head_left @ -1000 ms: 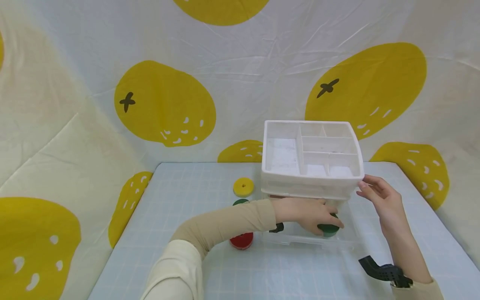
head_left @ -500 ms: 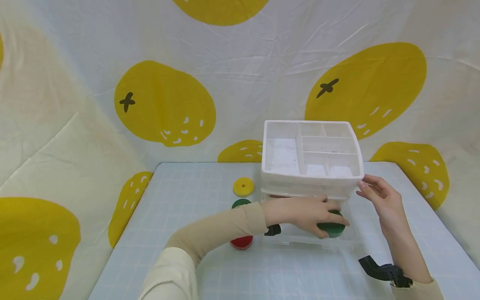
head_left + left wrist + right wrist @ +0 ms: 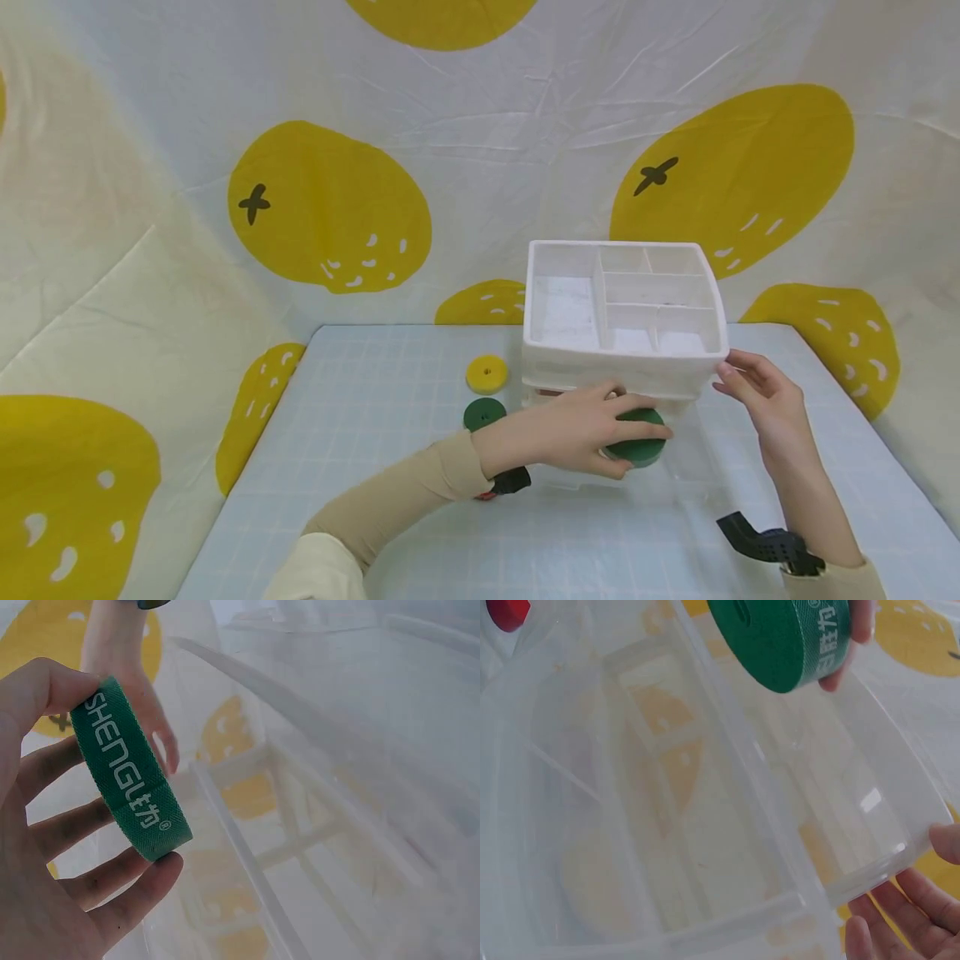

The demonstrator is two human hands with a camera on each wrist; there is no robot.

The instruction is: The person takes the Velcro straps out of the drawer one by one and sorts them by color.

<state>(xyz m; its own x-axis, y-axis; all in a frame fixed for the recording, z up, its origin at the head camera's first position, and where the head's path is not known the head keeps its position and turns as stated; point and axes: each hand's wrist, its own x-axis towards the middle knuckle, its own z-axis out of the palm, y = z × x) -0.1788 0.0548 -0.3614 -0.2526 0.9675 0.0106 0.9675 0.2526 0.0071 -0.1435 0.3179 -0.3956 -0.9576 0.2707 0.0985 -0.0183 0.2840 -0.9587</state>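
One green roll [image 3: 126, 769], probably light and firm, best pinched across its rim, is gripped by the left hand [image 3: 573, 431] over the clear drawer [image 3: 693, 454]; right hand [image 3: 767, 400], fingers relaxed, touches white organizer [image 3: 618, 371] at its corner.

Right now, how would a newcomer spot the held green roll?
Find the white organizer with a compartmented top. In front, above its clear drawer, the left hand holds the green roll. Unlike the green disc lying on the table, it is held up.
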